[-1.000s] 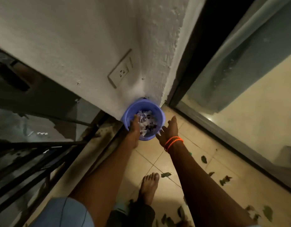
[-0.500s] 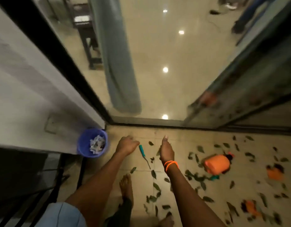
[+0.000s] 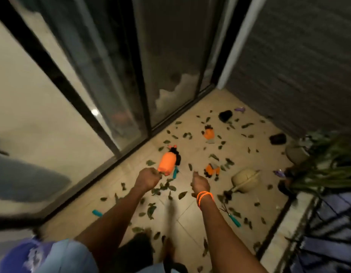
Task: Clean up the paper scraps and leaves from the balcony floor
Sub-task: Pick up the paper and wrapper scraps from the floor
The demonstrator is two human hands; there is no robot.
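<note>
Dark green leaves (image 3: 151,210) lie scattered over the beige tiled balcony floor (image 3: 190,225). The blue bucket (image 3: 16,257) with white paper scraps in it shows blurred at the bottom left corner, beside my leg. Both arms reach forward above the floor. My left hand (image 3: 148,179) is curled into a fist, with nothing visible in it. My right hand (image 3: 200,184), with orange bands on its wrist, hangs with loosely bent fingers and holds nothing. Neither hand touches a leaf.
An orange spray bottle (image 3: 167,163) lies just beyond my left hand. Teal-handled tools (image 3: 235,221), small orange items (image 3: 212,170), a tipped beige pot (image 3: 244,178) and black objects (image 3: 277,138) litter the floor. Sliding glass doors (image 3: 115,85) stand left; a plant (image 3: 328,166) and railing (image 3: 328,237) stand right.
The view has swung right, away from the bucket at the wall, which now sits at the bottom left. Both hands have left the bucket and hang over the littered floor.
</note>
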